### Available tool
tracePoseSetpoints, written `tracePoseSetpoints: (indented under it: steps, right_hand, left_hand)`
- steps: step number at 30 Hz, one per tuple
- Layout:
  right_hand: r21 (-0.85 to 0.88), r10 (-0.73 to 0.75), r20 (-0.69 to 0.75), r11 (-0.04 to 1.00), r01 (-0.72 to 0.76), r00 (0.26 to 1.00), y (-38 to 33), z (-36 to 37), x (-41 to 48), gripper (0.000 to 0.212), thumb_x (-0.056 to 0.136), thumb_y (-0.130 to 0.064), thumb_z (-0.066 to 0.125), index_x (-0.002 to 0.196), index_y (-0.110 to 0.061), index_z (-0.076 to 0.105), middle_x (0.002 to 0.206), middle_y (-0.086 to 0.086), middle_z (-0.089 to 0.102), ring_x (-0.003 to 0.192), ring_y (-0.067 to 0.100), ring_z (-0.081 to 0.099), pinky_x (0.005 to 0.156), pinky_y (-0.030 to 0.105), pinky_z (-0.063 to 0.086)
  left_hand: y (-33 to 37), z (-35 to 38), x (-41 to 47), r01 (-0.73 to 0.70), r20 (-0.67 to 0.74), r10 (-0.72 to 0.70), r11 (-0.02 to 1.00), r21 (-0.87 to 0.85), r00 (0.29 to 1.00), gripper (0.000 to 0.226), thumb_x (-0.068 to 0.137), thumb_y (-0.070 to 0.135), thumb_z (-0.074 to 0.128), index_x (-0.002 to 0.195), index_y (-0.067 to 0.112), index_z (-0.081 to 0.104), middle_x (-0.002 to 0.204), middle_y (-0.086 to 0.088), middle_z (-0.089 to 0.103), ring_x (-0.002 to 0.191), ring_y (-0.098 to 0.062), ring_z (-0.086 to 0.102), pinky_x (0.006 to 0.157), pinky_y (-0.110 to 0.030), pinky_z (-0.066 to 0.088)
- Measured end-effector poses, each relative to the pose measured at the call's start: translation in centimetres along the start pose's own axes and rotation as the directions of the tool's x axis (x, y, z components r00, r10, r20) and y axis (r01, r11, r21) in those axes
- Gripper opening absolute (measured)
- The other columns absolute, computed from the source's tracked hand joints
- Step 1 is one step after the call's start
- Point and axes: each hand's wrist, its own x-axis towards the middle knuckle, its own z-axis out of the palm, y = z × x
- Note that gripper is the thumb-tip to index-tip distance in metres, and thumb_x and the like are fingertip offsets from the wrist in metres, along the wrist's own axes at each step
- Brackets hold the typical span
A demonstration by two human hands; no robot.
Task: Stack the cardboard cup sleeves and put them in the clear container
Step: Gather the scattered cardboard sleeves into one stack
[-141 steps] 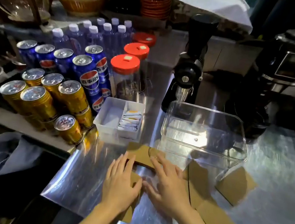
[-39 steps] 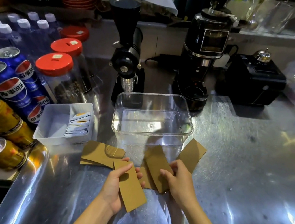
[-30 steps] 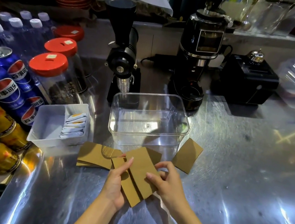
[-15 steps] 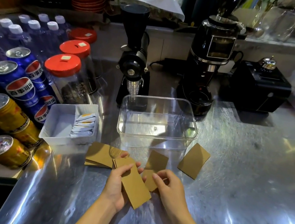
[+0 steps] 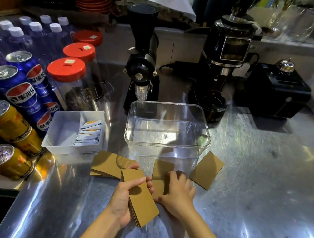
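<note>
Your left hand (image 5: 123,196) grips a small stack of sleeves (image 5: 142,197), fingers wrapped round its edges, long axis running away from you and slightly left. Your right hand (image 5: 178,194) lies flat on a loose sleeve (image 5: 161,173) on the worktop (image 5: 252,192), fingers spread, holding nothing yet. That sleeve sits just right of the stack, so the right hand is nearer. The clear container (image 5: 167,130) waits empty straight ahead.
</note>
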Motion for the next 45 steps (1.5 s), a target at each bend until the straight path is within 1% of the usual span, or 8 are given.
tracePoseSetpoints:
  steps: [7, 14, 19, 25, 27, 34, 39, 45]
  right_hand:
    - [-0.006, 0.137, -0.175, 0.990, -0.140, 0.975, -0.6, 0.2, -0.6, 0.081, 0.059, -0.075, 0.056, 0.112, -0.015, 0.042, 0.120, 0.005, 0.048, 0.117, 0.026, 0.041, 0.092, 0.041, 0.031]
    - [0.019, 0.108, -0.029, 0.994, -0.107, 0.994, -0.1, 0.0, 0.0, 0.065, 0.068, -0.043, 0.071, 0.116, -0.016, 0.038, 0.125, 0.009, 0.045, 0.120, 0.028, 0.038, 0.095, 0.041, 0.030]
    - [-0.016, 0.167, 0.005, 0.986, -0.166, 0.986, 1.1, -1.2, 0.3, 0.070, 0.062, -0.046, 0.077, 0.114, -0.017, 0.040, 0.121, 0.008, 0.051, 0.117, 0.028, 0.042, 0.092, 0.039, 0.033]
    - [0.473, 0.107, -0.015, 0.877, -0.087, 0.994, 2.0, -1.5, -0.3, 0.011, 0.083, -0.015, 0.061, 0.089, -0.011, 0.052, 0.088, 0.002, 0.060, 0.089, 0.024, 0.056, 0.082, 0.041, 0.046]
    - [0.536, 0.126, -0.068, 0.841, -0.070, 0.990, 2.4, -1.8, -0.7, 0.012, 0.084, -0.011, 0.059, 0.078, -0.017, 0.051, 0.076, -0.005, 0.058, 0.084, 0.023, 0.057, 0.080, 0.041, 0.048]
    - [-0.002, 0.168, -0.091, 0.986, -0.169, 0.982, 0.8, -0.7, -2.0, 0.077, 0.059, -0.073, 0.059, 0.108, -0.014, 0.046, 0.114, 0.004, 0.053, 0.111, 0.025, 0.048, 0.089, 0.041, 0.039]
    - [-0.117, 0.096, -0.095, 0.987, -0.107, 0.991, 0.1, 0.7, -2.6, 0.073, 0.065, -0.068, 0.053, 0.112, -0.014, 0.040, 0.119, 0.005, 0.047, 0.113, 0.026, 0.042, 0.088, 0.039, 0.033]
    - [0.038, 0.139, 0.000, 0.990, -0.139, 0.990, 0.7, -0.7, -1.7, 0.062, 0.066, -0.046, 0.073, 0.107, -0.011, 0.043, 0.115, 0.010, 0.053, 0.110, 0.029, 0.048, 0.089, 0.037, 0.040]
  left_hand:
    - [-0.2, 0.1, 0.3, -0.013, -0.045, 0.012, 1.000, -0.019, 0.999, 0.037, 0.062, 0.004, 0.067, 0.093, 0.025, 0.064, 0.075, -0.014, 0.069, 0.070, -0.025, 0.064, 0.062, -0.037, 0.056]
    - [-0.3, 0.2, 0.4, -0.016, -0.033, 0.015, 0.999, -0.041, 0.999, 0.041, 0.063, 0.002, 0.066, 0.097, 0.023, 0.061, 0.076, -0.015, 0.068, 0.066, -0.026, 0.063, 0.062, -0.037, 0.056]
    - [-0.4, 0.3, 0.3, -0.005, -0.036, 0.002, 0.997, -0.074, 0.999, 0.036, 0.063, 0.004, 0.066, 0.093, 0.024, 0.063, 0.074, -0.013, 0.067, 0.070, -0.026, 0.061, 0.061, -0.036, 0.056]
    - [-0.4, 0.6, 0.7, -0.028, -0.042, 0.025, 0.997, -0.078, 0.999, 0.036, 0.065, 0.004, 0.067, 0.094, 0.025, 0.061, 0.073, -0.012, 0.067, 0.068, -0.024, 0.060, 0.058, -0.036, 0.056]
    - [-0.4, 0.6, 1.0, -0.033, -0.053, 0.028, 0.995, -0.094, 0.998, 0.037, 0.065, 0.003, 0.067, 0.094, 0.024, 0.060, 0.073, -0.012, 0.066, 0.068, -0.023, 0.061, 0.058, -0.035, 0.056]
    - [-0.9, 0.5, 1.6, -0.071, -0.100, 0.061, 0.992, -0.104, 0.993, 0.035, 0.062, 0.005, 0.068, 0.090, 0.026, 0.062, 0.072, -0.010, 0.065, 0.065, -0.020, 0.062, 0.059, -0.034, 0.055]
    - [-0.9, 0.4, 1.7, -0.050, -0.095, 0.040, 0.993, -0.111, 0.995, 0.036, 0.061, 0.005, 0.068, 0.088, 0.028, 0.064, 0.076, -0.010, 0.062, 0.064, -0.020, 0.060, 0.058, -0.031, 0.054]
    - [-0.2, 0.4, 1.4, -0.076, -0.095, 0.067, 0.992, -0.099, 0.993, 0.034, 0.062, 0.006, 0.069, 0.088, 0.027, 0.063, 0.081, -0.013, 0.061, 0.070, -0.026, 0.057, 0.069, -0.039, 0.049]
